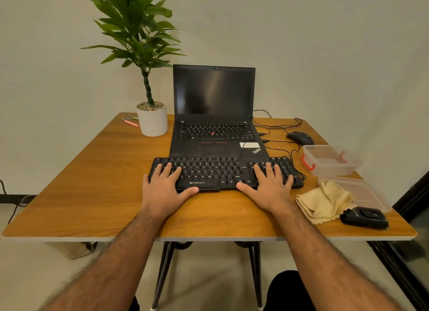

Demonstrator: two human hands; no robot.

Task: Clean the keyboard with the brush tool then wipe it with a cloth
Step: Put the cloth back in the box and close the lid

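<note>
Wood-topped table [92, 194] carried everything. At its far middle stood an open ThinkPad laptop [214, 115], screen dark, with a potted plant [152, 118] to its left. Just nearer lay the black Zebronics keyboard [209, 171], overlapping the laptop's near edge. Both hands rested flat on it, holding nothing: left hand [166, 187] on the left keys, right hand [269, 185] on the right keys, fingers spread. Near right lay a folded yellow cloth [322, 202], beside 2 clear containers [329, 160] and a black brush tool case [364, 218]. A mouse [300, 138] sat far right.
</note>
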